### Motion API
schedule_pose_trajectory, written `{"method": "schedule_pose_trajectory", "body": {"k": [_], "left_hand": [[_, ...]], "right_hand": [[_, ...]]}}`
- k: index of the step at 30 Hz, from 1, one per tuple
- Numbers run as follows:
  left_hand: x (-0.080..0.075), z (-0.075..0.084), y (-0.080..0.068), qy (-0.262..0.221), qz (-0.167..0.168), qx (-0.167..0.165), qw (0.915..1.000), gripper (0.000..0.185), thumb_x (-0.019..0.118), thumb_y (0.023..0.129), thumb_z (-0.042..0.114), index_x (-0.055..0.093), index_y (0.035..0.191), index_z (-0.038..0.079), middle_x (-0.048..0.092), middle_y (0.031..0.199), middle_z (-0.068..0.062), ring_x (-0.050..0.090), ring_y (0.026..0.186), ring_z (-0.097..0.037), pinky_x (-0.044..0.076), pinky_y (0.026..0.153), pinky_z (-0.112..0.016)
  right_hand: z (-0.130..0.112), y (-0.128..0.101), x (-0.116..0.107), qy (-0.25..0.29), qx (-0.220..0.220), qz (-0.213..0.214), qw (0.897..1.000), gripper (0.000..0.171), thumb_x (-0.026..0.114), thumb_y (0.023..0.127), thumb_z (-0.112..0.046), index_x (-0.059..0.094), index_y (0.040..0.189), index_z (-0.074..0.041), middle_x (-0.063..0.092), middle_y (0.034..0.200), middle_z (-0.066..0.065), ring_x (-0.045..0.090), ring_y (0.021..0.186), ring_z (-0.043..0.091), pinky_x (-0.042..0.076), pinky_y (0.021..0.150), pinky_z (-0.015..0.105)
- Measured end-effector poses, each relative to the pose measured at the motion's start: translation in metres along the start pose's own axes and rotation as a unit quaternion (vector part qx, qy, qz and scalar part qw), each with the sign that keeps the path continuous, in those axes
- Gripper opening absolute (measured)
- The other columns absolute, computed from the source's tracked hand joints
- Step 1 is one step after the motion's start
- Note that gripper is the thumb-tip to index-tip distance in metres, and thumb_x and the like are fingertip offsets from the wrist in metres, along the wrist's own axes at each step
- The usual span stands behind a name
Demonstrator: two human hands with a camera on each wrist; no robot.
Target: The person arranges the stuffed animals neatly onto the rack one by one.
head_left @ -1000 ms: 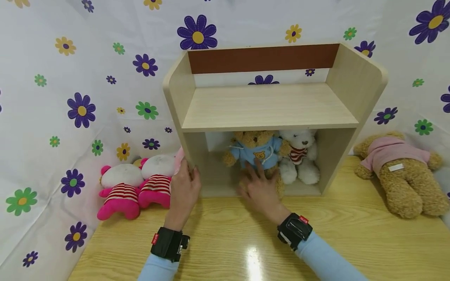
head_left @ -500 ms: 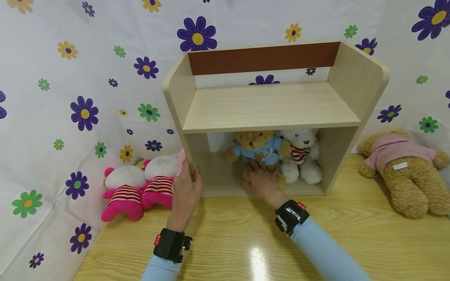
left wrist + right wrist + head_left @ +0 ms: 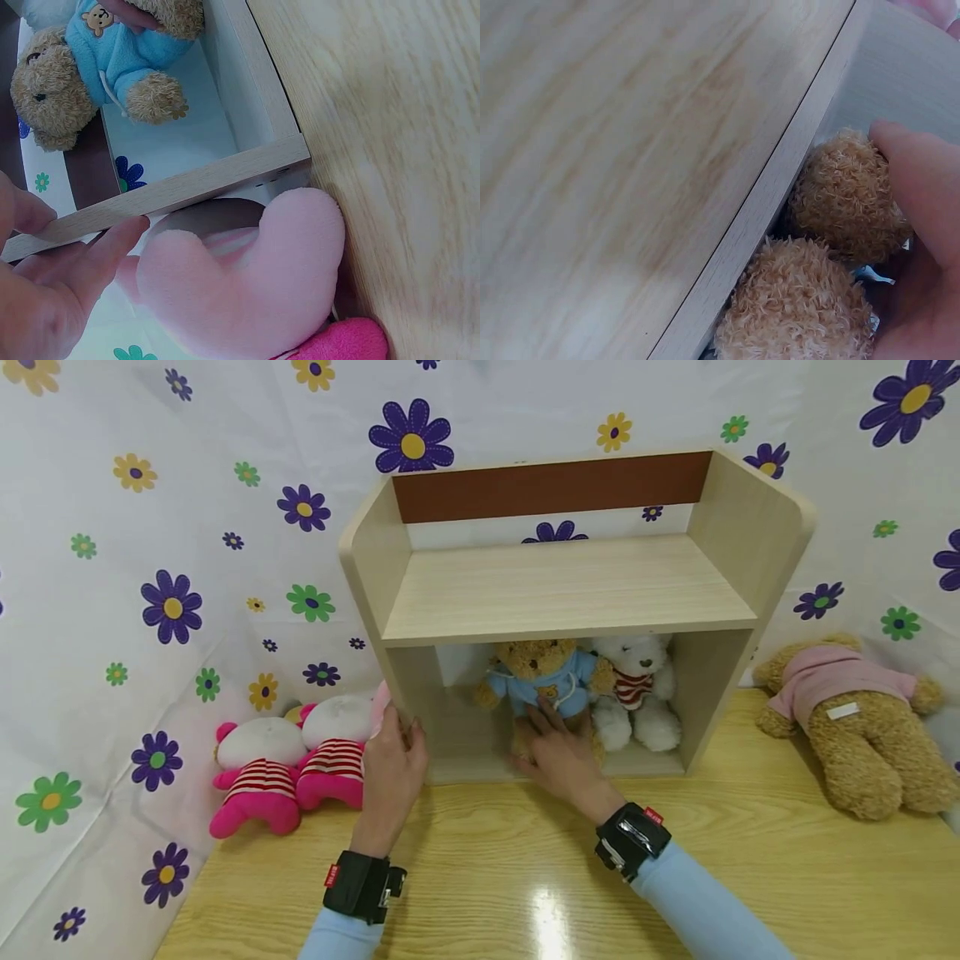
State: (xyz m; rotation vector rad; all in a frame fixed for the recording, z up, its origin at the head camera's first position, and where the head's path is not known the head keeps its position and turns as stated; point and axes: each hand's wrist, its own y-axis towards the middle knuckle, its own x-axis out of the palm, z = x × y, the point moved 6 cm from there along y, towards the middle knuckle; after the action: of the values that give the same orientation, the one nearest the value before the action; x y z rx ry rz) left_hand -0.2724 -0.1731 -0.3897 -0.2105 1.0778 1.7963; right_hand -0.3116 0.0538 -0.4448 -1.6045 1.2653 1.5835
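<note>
Head view: wooden shelf unit (image 3: pixel 570 593) stands at 12 o'clock on the yellow table (image 3: pixel 750 877). In its lower compartment sits a brown bear in a blue hoodie (image 3: pixel 546 681), upright, with a white bear (image 3: pixel 637 693) touching it at its 3 o'clock. Right hand (image 3: pixel 558 756) reaches into the compartment, fingers laid over the brown bear's belly and legs; whether they clasp it or only rest on it I cannot tell here. Left hand (image 3: pixel 390 768) holds the front edge of the shelf's left side panel, thumb inside, fingers outside. Two pink dolls (image 3: pixel 292 760) lie at 9 o'clock of the shelf; a larger bear in a pink top (image 3: pixel 855 727) lies at 3 o'clock, well apart.

Left wrist view: thumb and fingers (image 3: pixel 97 255) pinch the panel edge (image 3: pixel 172 191); a pink plush limb (image 3: pixel 247 277) presses just beside it.

Right wrist view: fingers (image 3: pixel 922 195) curl round the bear's furry feet (image 3: pixel 840 247) behind the shelf's base board.

Judgement: bear looks light, soft, squashy, not fragile; best taken round the torso
</note>
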Motion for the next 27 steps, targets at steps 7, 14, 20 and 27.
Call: {"method": "schedule_pose_trajectory", "body": {"k": [7, 14, 20, 27], "left_hand": [[0.001, -0.002, -0.002, -0.007, -0.003, -0.004, 1.0000, 0.036, 0.060, 0.101, 0.010, 0.053, 0.133, -0.006, 0.072, 0.116, -0.029, 0.075, 0.082, -0.035, 0.062, 0.063, -0.044], [0.001, -0.002, -0.001, -0.013, -0.004, 0.000, 0.9999, 0.038, 0.061, 0.100, 0.009, 0.052, 0.135, -0.005, 0.072, 0.118, -0.029, 0.074, 0.077, -0.034, 0.059, 0.058, -0.043], [0.001, -0.002, -0.001, -0.011, -0.006, -0.002, 0.9999, 0.039, 0.061, 0.101, 0.009, 0.052, 0.136, -0.004, 0.072, 0.119, -0.028, 0.073, 0.076, -0.031, 0.057, 0.058, -0.039], [0.000, -0.004, 0.003, -0.022, -0.021, -0.005, 0.9995, 0.044, 0.059, 0.102, 0.013, 0.049, 0.141, -0.003, 0.070, 0.124, -0.027, 0.077, 0.085, -0.034, 0.061, 0.062, -0.042]], "right_hand": [[-0.002, -0.007, -0.004, 0.002, -0.024, 0.038, 0.999, 0.062, 0.065, 0.097, -0.051, 0.057, 0.147, -0.015, 0.044, 0.161, 0.010, 0.032, 0.155, 0.034, 0.021, 0.112, 0.083], [-0.002, -0.016, -0.010, 0.013, -0.037, 0.068, 0.997, 0.058, 0.066, 0.097, -0.049, 0.059, 0.144, -0.015, 0.050, 0.156, 0.013, 0.041, 0.149, 0.038, 0.031, 0.108, 0.081], [-0.001, -0.027, -0.016, 0.006, -0.058, 0.101, 0.993, 0.055, 0.069, 0.095, -0.048, 0.062, 0.140, -0.017, 0.056, 0.150, 0.014, 0.047, 0.143, 0.041, 0.038, 0.105, 0.078], [0.008, -0.045, -0.024, 0.017, -0.049, 0.089, 0.995, 0.057, 0.072, 0.093, -0.046, 0.061, 0.141, -0.016, 0.057, 0.149, 0.014, 0.048, 0.141, 0.046, 0.043, 0.101, 0.076]]}}
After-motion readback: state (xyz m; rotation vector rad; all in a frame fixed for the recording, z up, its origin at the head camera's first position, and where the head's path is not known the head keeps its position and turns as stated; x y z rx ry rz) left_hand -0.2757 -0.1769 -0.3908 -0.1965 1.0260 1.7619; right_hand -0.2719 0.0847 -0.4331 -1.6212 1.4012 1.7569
